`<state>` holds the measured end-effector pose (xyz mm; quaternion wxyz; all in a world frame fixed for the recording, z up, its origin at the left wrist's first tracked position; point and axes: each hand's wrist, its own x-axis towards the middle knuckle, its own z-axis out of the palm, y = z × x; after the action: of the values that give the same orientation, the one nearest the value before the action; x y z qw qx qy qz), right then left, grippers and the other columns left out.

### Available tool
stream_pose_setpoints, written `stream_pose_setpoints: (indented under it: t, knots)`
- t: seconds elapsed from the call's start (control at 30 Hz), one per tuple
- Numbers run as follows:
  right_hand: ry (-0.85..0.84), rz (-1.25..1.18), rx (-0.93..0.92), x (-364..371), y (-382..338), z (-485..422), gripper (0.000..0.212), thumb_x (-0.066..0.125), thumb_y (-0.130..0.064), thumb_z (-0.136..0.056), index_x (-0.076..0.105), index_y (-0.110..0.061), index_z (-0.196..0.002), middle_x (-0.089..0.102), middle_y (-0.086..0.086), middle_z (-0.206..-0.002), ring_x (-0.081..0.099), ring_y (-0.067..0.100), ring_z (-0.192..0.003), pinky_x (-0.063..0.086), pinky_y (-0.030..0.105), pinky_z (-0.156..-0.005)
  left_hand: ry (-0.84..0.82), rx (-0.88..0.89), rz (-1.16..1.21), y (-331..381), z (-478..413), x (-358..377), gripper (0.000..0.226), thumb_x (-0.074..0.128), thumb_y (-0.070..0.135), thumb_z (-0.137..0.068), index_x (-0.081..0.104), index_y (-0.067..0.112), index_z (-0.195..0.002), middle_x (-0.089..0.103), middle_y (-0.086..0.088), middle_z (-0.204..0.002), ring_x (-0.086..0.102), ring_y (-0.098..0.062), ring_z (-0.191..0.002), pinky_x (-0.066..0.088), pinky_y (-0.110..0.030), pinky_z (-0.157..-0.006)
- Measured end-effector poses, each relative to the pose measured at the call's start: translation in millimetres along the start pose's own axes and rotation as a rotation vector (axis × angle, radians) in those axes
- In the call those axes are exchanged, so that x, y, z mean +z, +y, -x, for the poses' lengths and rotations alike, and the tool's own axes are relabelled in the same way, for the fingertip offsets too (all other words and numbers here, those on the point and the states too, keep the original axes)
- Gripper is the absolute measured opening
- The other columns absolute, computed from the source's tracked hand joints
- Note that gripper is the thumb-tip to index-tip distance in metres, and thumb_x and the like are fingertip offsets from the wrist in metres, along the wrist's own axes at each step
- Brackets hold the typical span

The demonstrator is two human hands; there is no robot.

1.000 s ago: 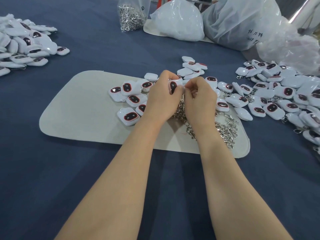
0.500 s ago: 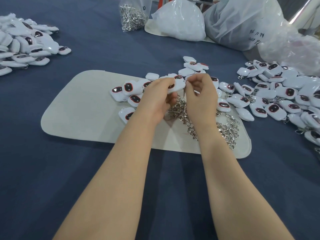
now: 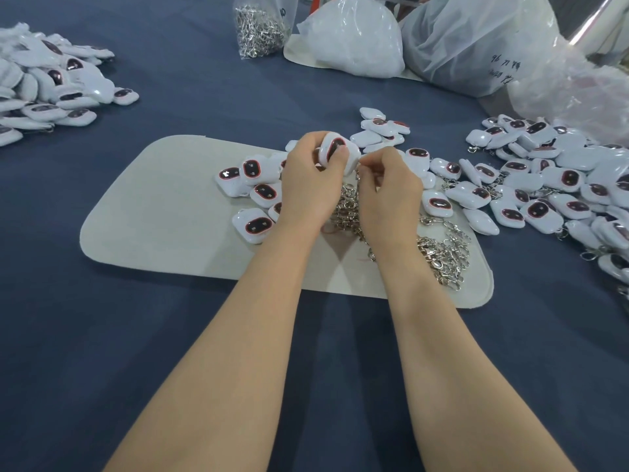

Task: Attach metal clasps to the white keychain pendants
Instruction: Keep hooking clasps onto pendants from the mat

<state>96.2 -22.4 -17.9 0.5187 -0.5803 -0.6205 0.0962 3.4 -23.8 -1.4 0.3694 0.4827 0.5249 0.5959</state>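
My left hand [image 3: 311, 178] grips a white pendant [image 3: 335, 149] with a dark red-rimmed face, holding it above the beige mat [image 3: 163, 212]. My right hand [image 3: 388, 185] sits right beside it, its curled fingertips pinching a small metal clasp at the pendant's edge; the clasp itself is mostly hidden. Loose metal clasps [image 3: 439, 253] lie in a heap on the mat under and to the right of my hands. Several bare pendants [image 3: 253, 195] lie on the mat to the left of my hands.
A large pile of pendants [image 3: 558, 185] spreads over the blue cloth at the right. Another pile [image 3: 47, 86] lies at the far left. At the back stand a clear bag of clasps [image 3: 260, 27] and white plastic bags [image 3: 350, 39].
My left hand has turned the pendant so its dark face points toward me and lifted it slightly. My right hand stayed close against it.
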Motion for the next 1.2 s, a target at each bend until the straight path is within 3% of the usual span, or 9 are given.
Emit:
stream_pose_setpoints:
  t: [0.17, 0.27, 0.37, 0.47, 0.6, 0.8, 1.0, 1.13, 1.2]
  knots:
    - [0.001, -0.082, 0.026, 1.2, -3.1, 2.2, 0.014, 0.051, -0.002, -0.090, 0.061, -0.008, -0.098, 0.059, -0.007, -0.089, 0.055, 0.010, -0.082, 0.042, 0.016, -0.075, 0.017, -0.067, 0.019, -1.0, -2.1, 0.1, 0.004, 0.056, 0.017, -0.092, 0.057, 0.018, -0.096, 0.064, 0.000, -0.091, 0.060, -0.014, -0.077, 0.052, -0.034, -0.082]
    - [-0.056, -0.144, 0.047, 2.7, -5.5, 3.1, 0.017, 0.050, -0.004, -0.092, 0.057, -0.011, -0.106, 0.057, -0.009, -0.093, 0.053, 0.002, -0.084, 0.041, 0.007, -0.076, 0.052, -0.186, 0.145, -3.2, -5.4, 0.3, 0.019, 0.056, 0.017, -0.093, 0.060, 0.004, -0.106, 0.060, 0.001, -0.080, 0.057, -0.005, -0.055, 0.050, -0.023, -0.063]
    - [-0.062, -0.182, 0.079, 2.8, -6.4, 2.7, 0.016, 0.051, -0.005, -0.092, 0.055, -0.016, -0.102, 0.055, -0.017, -0.086, 0.053, -0.005, -0.079, 0.039, 0.003, -0.075, 0.033, -0.285, 0.280, -2.9, -5.9, 0.3, 0.028, 0.055, 0.016, -0.094, 0.059, -0.003, -0.115, 0.061, -0.005, -0.082, 0.056, -0.003, -0.052, 0.049, -0.019, -0.058]
    - [-0.006, -0.227, 0.099, 1.5, -6.7, 1.8, 0.013, 0.054, -0.008, -0.092, 0.053, -0.021, -0.093, 0.056, -0.019, -0.081, 0.054, -0.006, -0.076, 0.041, 0.006, -0.073, 0.026, -0.333, 0.330, -2.4, -5.7, -0.6, 0.028, 0.056, 0.017, -0.094, 0.059, -0.003, -0.114, 0.061, -0.005, -0.078, 0.056, -0.005, -0.054, 0.049, -0.019, -0.057]
    - [0.033, -0.246, 0.089, 2.0, -7.9, 1.6, 0.011, 0.054, -0.010, -0.092, 0.054, -0.020, -0.091, 0.057, -0.018, -0.082, 0.057, 0.005, -0.081, 0.044, 0.012, -0.077, 0.002, -0.350, 0.347, -2.9, -4.8, -2.5, 0.018, 0.056, 0.017, -0.094, 0.062, 0.002, -0.103, 0.062, -0.005, -0.074, 0.056, -0.005, -0.053, 0.050, -0.020, -0.059]
    - [0.108, -0.192, 0.039, 1.5, -7.5, 2.1, 0.013, 0.053, -0.007, -0.091, 0.055, -0.019, -0.092, 0.055, -0.020, -0.077, 0.053, -0.010, -0.073, 0.039, 0.005, -0.070, -0.008, -0.327, 0.320, -2.9, -3.6, -0.8, 0.026, 0.057, 0.016, -0.094, 0.062, -0.004, -0.109, 0.062, -0.006, -0.079, 0.058, -0.004, -0.053, 0.052, -0.020, -0.060]
    - [0.090, -0.105, 0.020, 1.5, -5.0, 1.3, 0.012, 0.052, -0.003, -0.090, 0.063, -0.009, -0.093, 0.060, -0.008, -0.080, 0.059, 0.015, -0.077, 0.045, 0.022, -0.073, 0.048, -0.158, 0.176, 0.6, -1.2, -1.4, 0.012, 0.058, 0.015, -0.093, 0.058, 0.013, -0.104, 0.063, -0.008, -0.096, 0.059, -0.004, -0.051, 0.052, -0.019, -0.061]
    - [0.059, -0.055, 0.008, 2.0, -2.4, 1.1, 0.012, 0.051, -0.003, -0.090, 0.063, -0.007, -0.091, 0.060, -0.008, -0.082, 0.056, 0.013, -0.076, 0.042, 0.022, -0.071, 0.044, -0.025, 0.082, -0.4, -0.7, -2.3, 0.014, 0.056, 0.013, -0.092, 0.057, 0.019, -0.104, 0.065, -0.010, -0.109, 0.064, -0.025, -0.089, 0.053, -0.040, -0.086]
    - [0.041, -0.040, 0.002, 2.3, -1.3, 1.2, 0.012, 0.051, -0.003, -0.090, 0.063, -0.006, -0.091, 0.061, -0.005, -0.081, 0.054, 0.015, -0.074, 0.041, 0.023, -0.069, 0.039, 0.053, 0.015, -1.9, -1.1, -1.6, 0.017, 0.054, 0.014, -0.093, 0.058, 0.019, -0.108, 0.064, -0.003, -0.103, 0.062, -0.021, -0.090, 0.051, -0.035, -0.087]
